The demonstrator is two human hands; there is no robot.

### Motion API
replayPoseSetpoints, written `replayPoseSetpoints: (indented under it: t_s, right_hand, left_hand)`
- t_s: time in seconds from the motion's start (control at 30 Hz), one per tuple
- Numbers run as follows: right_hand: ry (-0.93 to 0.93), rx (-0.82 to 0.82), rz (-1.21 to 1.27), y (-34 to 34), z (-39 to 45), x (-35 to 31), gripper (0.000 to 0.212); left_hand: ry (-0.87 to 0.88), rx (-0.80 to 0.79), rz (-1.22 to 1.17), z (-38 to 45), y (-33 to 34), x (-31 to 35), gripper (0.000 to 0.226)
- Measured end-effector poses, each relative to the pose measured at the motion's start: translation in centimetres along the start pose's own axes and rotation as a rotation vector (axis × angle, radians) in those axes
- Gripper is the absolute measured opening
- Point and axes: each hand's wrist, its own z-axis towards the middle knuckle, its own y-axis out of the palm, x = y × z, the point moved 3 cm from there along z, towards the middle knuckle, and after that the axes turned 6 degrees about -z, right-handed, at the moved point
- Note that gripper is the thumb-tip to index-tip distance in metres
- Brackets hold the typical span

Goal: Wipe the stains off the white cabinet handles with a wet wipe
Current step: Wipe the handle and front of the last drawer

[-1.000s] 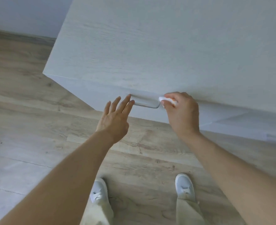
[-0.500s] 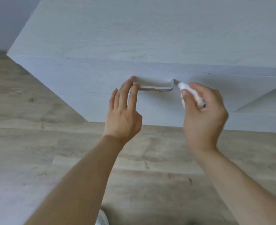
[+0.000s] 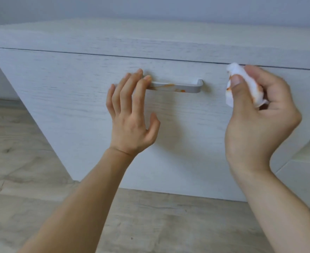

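The white bar-shaped cabinet handle sits on the front of the white wood-grain cabinet, in the upper middle of the view, and it carries orange stains along its middle and near its right end. Half a second ago the crumpled white wet wipe was just beside the right end of the handle; now it is apart from it, to the right, so no wiping happens at this moment. The right hand grips the wipe, with thumb and curled fingers pinching it, and the wipe shows orange marks (probably stain already taken off). I judge the person is checking or turning the wipe to a cleaner part, because the stains remain and the handle is not yet finished. The left hand has straight, relaxed fingers, and its fingertips rest on the left end of the handle, much as they did before.

Counting: one handle is in view, one wipe, two hands, one cabinet front. The light wooden floor lies below, nearer to the person.
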Motion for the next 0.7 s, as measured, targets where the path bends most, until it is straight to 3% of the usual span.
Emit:
replayPoseSetpoints:
  t_s: [0.33,0.53,0.7]
  right_hand:
    - [0.089,-0.223,0.106,0.2,-1.1,-0.4,0.003]
    - [0.004,-0.171,0.034,1.0,-0.9,-0.5,0.018]
    - [0.063,-0.128,0.046,0.6,-0.6,0.6,0.017]
  left_hand:
    - [0.075,-0.048,-0.001,0.5,-0.7,-0.9,0.065]
    - [0.058,0.052,-0.066,0.4,0.1,-1.0,0.069]
    - [-0.018,0.137,-0.099,0.2,1.0,-0.3,0.068]
